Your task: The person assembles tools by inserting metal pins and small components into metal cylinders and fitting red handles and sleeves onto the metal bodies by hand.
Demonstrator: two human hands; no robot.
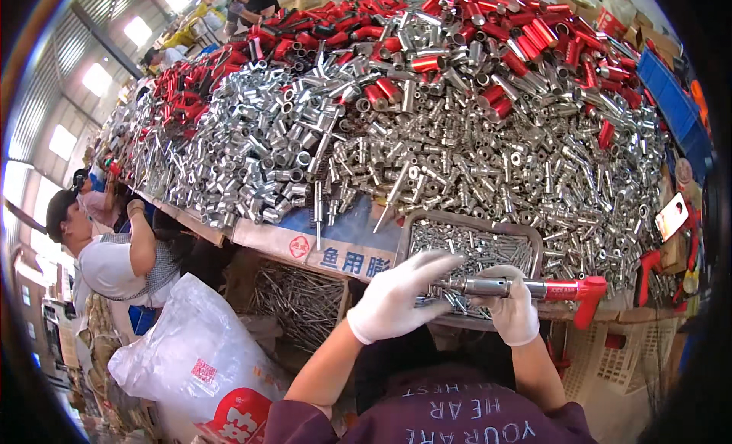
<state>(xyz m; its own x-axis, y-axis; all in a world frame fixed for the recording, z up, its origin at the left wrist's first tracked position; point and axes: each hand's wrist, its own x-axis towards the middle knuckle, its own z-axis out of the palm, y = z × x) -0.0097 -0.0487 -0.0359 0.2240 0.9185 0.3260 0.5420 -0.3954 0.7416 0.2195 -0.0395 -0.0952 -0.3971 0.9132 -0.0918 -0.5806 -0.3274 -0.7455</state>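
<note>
White-gloved, my right grip [515, 310] is clasped around the barrel of a red-handled metal tool [563, 290], held crosswise over the near part of the grey tray [473, 221], red handle past the tray's right rim. My left grip [400, 299], gloved too, has fingers spread around the tool's other end at the tray's near-left side; I can't tell if it touches. Small metal pins [473, 249] fill the tray. Behind the tray I get heaped silver fittings [450, 139], with red sleeves [534, 36] farther back and plain silver sleeves [259, 146] back-left. Right of the tray: phone [672, 217], then blue bin [675, 101] farther back. Left of the tray, nearer me: white plastic sack [191, 352]. Far left of the tray: person in a white top [118, 268].
</note>
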